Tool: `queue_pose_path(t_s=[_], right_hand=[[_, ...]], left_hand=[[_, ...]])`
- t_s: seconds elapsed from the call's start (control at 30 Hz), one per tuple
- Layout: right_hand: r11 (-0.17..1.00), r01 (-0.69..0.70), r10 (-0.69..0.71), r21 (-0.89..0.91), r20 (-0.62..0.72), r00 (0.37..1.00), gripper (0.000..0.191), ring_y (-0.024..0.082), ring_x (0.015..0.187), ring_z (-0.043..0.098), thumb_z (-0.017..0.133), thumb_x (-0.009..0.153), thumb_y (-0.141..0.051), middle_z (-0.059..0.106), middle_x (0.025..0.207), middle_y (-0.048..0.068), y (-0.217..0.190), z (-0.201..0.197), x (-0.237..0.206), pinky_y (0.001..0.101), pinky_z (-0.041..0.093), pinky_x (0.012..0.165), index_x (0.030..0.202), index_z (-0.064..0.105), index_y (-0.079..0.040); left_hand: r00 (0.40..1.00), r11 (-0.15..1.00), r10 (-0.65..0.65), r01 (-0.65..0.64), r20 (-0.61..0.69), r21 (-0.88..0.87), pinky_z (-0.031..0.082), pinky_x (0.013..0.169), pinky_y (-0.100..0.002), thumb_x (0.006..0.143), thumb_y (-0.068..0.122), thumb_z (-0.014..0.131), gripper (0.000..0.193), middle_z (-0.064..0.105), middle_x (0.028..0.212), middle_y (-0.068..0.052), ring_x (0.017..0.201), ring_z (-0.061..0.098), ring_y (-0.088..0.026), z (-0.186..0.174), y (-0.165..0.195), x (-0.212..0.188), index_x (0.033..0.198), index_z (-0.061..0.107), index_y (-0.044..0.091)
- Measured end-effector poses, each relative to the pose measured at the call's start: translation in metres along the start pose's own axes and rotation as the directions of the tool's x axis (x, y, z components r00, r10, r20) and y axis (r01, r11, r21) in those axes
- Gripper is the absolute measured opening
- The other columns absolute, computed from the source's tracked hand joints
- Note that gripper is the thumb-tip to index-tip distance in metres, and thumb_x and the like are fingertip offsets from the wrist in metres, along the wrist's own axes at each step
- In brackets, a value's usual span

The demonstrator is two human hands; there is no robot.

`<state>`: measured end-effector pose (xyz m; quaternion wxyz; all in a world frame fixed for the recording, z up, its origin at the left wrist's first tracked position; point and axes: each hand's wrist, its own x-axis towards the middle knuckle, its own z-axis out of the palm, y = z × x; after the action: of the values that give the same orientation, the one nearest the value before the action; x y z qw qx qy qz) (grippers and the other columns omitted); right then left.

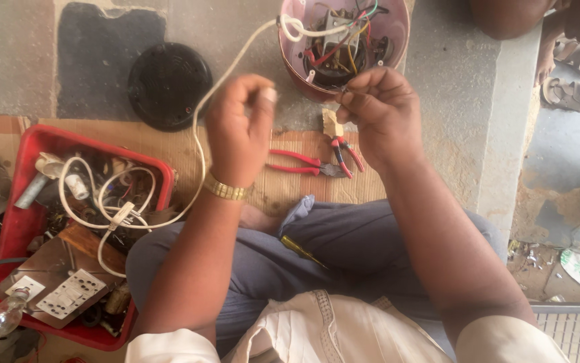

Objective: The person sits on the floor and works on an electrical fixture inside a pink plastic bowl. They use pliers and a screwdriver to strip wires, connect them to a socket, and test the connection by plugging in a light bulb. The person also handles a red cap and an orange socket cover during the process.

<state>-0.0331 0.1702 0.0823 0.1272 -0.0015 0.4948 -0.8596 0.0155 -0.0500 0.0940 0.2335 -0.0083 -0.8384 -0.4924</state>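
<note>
at twelve o'clock on the floor sits a round pink plastic appliance housing [397, 33], opened, its tangle of coloured wires [343, 47] exposed. the right hand [380, 111] is closed, fingertips pinching thin wire ends just below the housing, a small strip of yellowish tape [332, 124] hanging beside them. the left hand [239, 128] is curled, pinching something small and pale, with the white cord [199, 134] running past it. judging by this, the casing is already open and the wiring is mid-job; the black round cover [169, 86] at ten o'clock lies off. red-handled pliers [303, 163] rest untouched at centre. what exactly the fingertips hold is too small to tell.
</note>
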Motion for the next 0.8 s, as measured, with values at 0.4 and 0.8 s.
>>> queue_pose_path(t_s=[0.4,0.8], right_hand=[[0.723,-0.008,0.190,-0.691,0.188,0.964,0.017,0.021,0.080,0.072,0.073,0.092,-0.003,0.071,0.093,0.014,0.022,0.004,-0.009,0.0350,0.058,0.069,0.104,0.061,-0.001],[-0.258,0.026,0.462,-0.966,-0.100,0.881,0.070,0.037,0.112,0.065,0.087,0.059,-0.020,0.063,0.120,0.021,0.153,-0.107,0.014,0.0435,0.055,0.093,0.123,0.060,-0.012]], left_hand=[[0.931,0.741,-0.330,0.357,0.156,-0.568,0.060,0.078,-0.027,0.107,0.011,0.067,0.016,0.077,0.102,-0.006,0.085,0.069,-0.010,0.028,-0.003,-0.026,0.119,0.074,0.003],[0.904,0.790,-0.395,0.425,0.163,-0.442,0.062,0.072,-0.025,0.098,-0.001,0.062,0.019,0.075,0.091,-0.009,0.077,0.075,-0.012,-0.051,-0.011,-0.030,0.116,0.057,0.000]])
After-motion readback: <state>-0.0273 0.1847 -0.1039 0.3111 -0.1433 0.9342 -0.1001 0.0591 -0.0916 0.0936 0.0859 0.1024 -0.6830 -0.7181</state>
